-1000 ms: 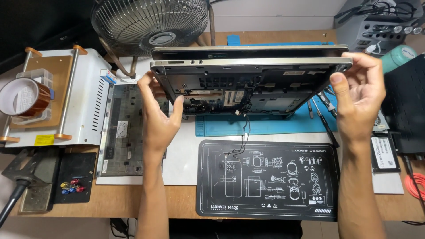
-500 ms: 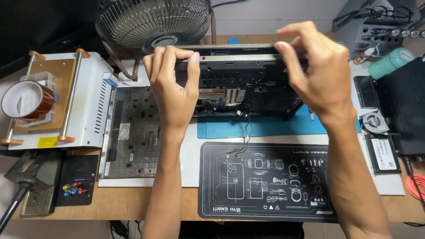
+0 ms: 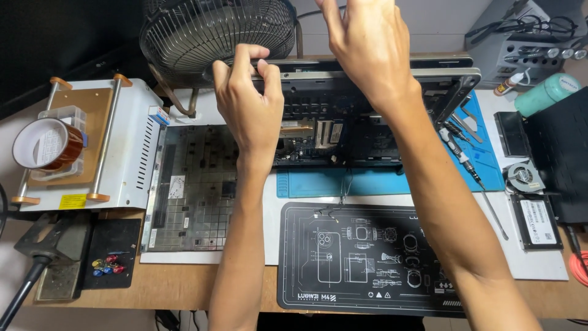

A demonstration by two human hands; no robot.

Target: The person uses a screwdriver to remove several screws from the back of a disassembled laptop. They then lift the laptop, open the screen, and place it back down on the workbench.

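Both hands point(image 3: 251, 104) point(image 3: 367, 49) shifted up laptop chassis point(image 3: 367, 122), fingers gripping top edge (fan point(image 3: 214, 30) close behind)

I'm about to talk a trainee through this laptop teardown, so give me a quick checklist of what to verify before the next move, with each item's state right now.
1. Left hand grips the top edge of the opened laptop chassis: ok.
2. Right hand grips it too: cannot tell, fingertips hidden.
3. Thin wires hanging from the chassis are free: cannot tell.
4. Screwdrivers lie beside the chassis, not beneath: ok.
5. Removed metal panel lies flat, left of the work: ok.
6. Fan clear of the chassis: not ok, right behind it.
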